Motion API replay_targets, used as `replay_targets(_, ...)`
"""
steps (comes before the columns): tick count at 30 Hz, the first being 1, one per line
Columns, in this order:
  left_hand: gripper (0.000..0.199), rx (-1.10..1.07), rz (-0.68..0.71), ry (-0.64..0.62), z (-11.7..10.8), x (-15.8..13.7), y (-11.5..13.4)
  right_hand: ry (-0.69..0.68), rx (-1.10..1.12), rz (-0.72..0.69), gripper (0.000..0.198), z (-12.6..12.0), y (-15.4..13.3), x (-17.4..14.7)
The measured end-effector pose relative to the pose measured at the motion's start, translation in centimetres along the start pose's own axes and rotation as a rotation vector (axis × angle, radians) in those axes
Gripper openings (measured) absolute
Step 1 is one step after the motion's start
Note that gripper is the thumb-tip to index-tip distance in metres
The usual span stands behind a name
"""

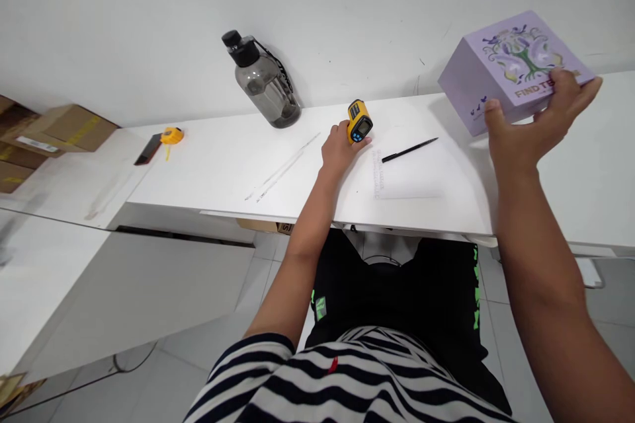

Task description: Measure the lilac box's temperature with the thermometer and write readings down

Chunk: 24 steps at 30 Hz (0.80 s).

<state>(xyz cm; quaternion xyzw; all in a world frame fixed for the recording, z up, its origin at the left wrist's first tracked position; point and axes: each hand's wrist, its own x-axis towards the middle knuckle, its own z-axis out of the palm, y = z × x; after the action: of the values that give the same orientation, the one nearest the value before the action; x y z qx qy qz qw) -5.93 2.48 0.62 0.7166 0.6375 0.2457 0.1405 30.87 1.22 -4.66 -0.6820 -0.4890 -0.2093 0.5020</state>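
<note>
My left hand (341, 149) is wrapped round a yellow and black infrared thermometer (360, 120) at the middle of the white desk. Its small screen and blue buttons face up toward me. On the right, my right hand (533, 122) grips a light purple box (516, 63) by its near side, thumb on one face and fingers over the printed top. The box is tilted and decorated with a tree and birds. Between the hands, a black pen (409, 150) lies beside a white sheet of paper (411, 178) with faint writing along its left edge.
A grey see-through water bottle (268, 86) with a black lid stands against the wall. Farther left lie a yellow tape measure (172, 136) and a dark flat object (147, 150). Cardboard boxes (74, 127) are stacked at the far left. The desk's front edge runs above my lap.
</note>
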Motion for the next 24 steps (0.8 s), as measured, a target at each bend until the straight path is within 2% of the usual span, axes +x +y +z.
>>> replay_targets(3,0.059,-0.077,0.051,0.006,0.3,0.1,-0.2,-0.132,-0.048,0.195,0.093,-0.9,-0.6,0.2)
replay_targets(5,0.06,-0.104,0.078,0.012,0.5,0.0,-0.1,-0.187,-0.08,0.255,0.094,-1.5,-1.0,0.3)
replay_targets(9,0.058,-0.092,0.088,0.019,1.1,-0.3,0.3,-0.174,-0.072,0.243,0.09,-1.5,-0.8,-0.1)
replay_targets(13,0.056,0.05,0.075,0.007,1.6,-0.7,1.0,-0.198,-0.012,0.294,0.103,-0.3,-0.2,-0.7)
replay_targets(16,0.058,0.108,0.08,0.014,1.8,-0.8,1.2,-0.198,-0.037,0.339,0.108,-0.4,-1.1,-0.8)
replay_targets(18,0.057,0.119,0.079,0.035,1.8,-0.7,1.2,-0.184,-0.113,0.245,0.098,-1.3,-2.8,-0.9)
replay_targets(20,0.055,0.138,0.079,0.052,1.8,-0.6,1.0,-0.255,-0.145,0.03,0.084,-2.4,-5.0,-1.3)
replay_targets(24,0.055,0.186,0.098,0.044,2.0,-0.4,0.8,-0.732,0.023,-0.472,0.047,-3.2,-9.0,-3.5)
